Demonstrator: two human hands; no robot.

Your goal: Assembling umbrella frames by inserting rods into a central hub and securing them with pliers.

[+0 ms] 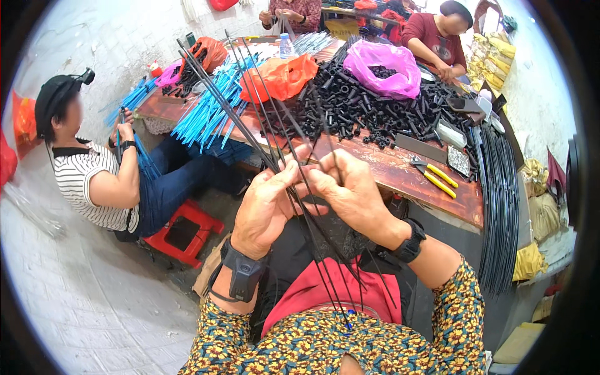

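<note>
While left fingers (pixel 283 177) clasp and right fingers (pixel 324 184) pinch them, the black rods (pixel 253 137) look thin and splayed.

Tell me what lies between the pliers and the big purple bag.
In the head view, a dark bar lies nearest the pliers, then loose black parts up to the big purple bag.

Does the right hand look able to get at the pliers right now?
Probably yes: the pliers lie uncovered on the table, to the right of the right hand, though its fingers seem occupied with the rods.
</note>
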